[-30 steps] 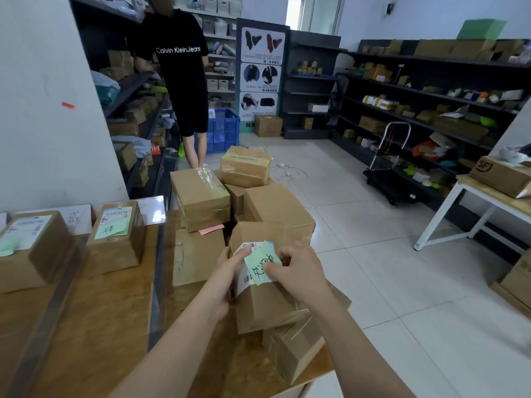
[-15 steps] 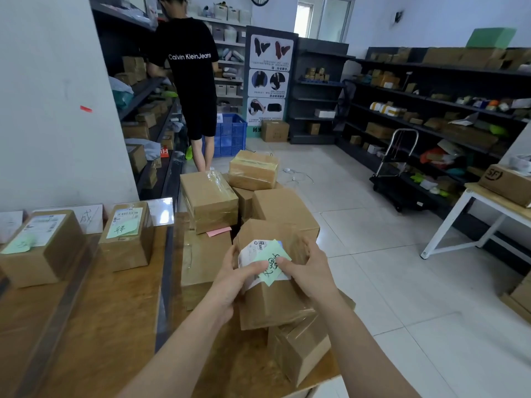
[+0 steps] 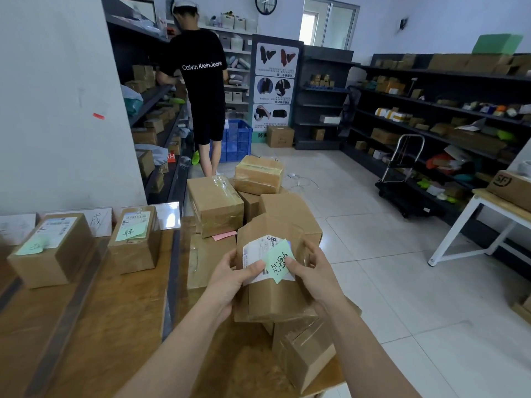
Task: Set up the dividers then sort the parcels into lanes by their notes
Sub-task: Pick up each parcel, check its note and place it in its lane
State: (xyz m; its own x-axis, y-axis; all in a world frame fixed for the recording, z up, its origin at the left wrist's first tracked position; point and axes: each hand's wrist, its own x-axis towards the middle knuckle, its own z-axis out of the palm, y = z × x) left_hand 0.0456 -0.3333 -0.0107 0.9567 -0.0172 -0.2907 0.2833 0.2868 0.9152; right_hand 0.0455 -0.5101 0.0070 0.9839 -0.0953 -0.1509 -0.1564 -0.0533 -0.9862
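Centrally, a person's two bare hands hold a brown cardboard parcel (image 3: pixel 275 297) tilted up above a wooden table (image 3: pixel 100 326). The left hand (image 3: pixel 228 278) wraps its fingers round the parcel's left edge, with the thumb lying on a white shipping label (image 3: pixel 254 254). The right hand (image 3: pixel 317 278) curls round the right side, its thumb pressing a green note (image 3: pixel 280 259) stuck over the label. Handwriting is on the note. Under and behind the held parcel lies a loose pile of parcels (image 3: pixel 215 205), with a pink note (image 3: pixel 224 235) among them. A long divider (image 3: pixel 172 282), which looks like a clear strip, runs along the table. Left of it stand a far-left parcel (image 3: pixel 54 254) and a middle parcel (image 3: pixel 135 242), apart from each other, each with a green slip on top. Beyond, another person (image 3: pixel 204 81) in black faces dark shelves (image 3: pixel 149 96).
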